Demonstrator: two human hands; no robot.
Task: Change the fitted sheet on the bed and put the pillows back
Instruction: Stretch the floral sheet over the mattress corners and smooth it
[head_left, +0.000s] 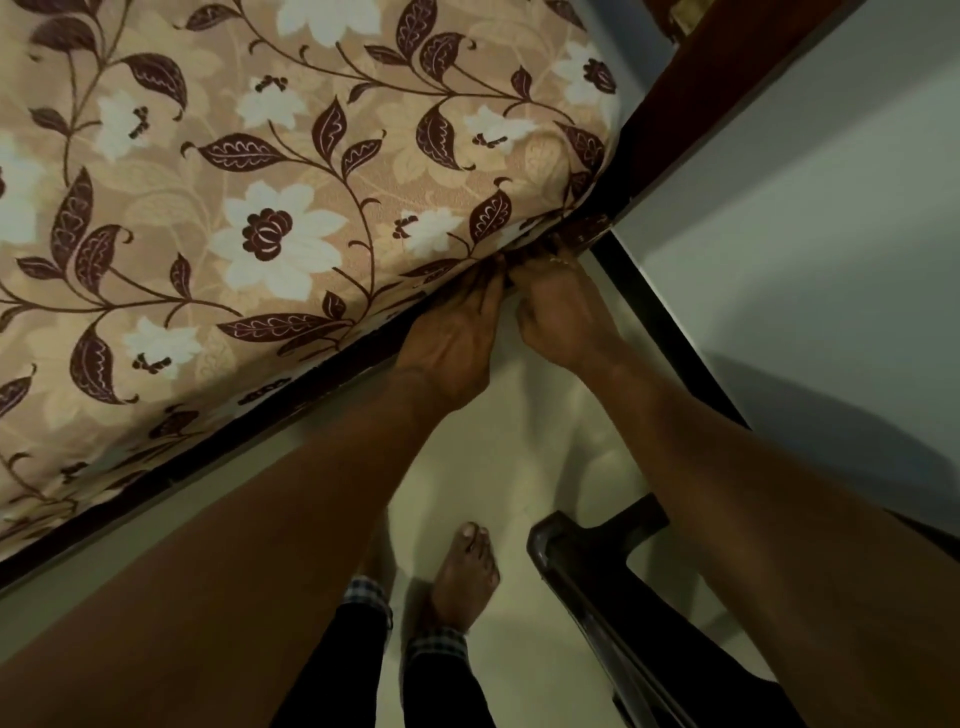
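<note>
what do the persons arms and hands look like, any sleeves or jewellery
Both forearms are bare up to the frame's edge, with no sleeves in view. The left hand shows no ring, watch or glove. The right hand is also ungloved; a small gold-coloured glint sits near its fingers, perhaps a ring, but too small to tell.

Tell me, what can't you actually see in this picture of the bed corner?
- Fingertips of left hand and right hand: head view, tucked under the floral sheet corner.
- Pillows: none in view.
- Rest of bed: cut off by top and left edges.
- Dark chair: partly behind the right forearm.
</note>
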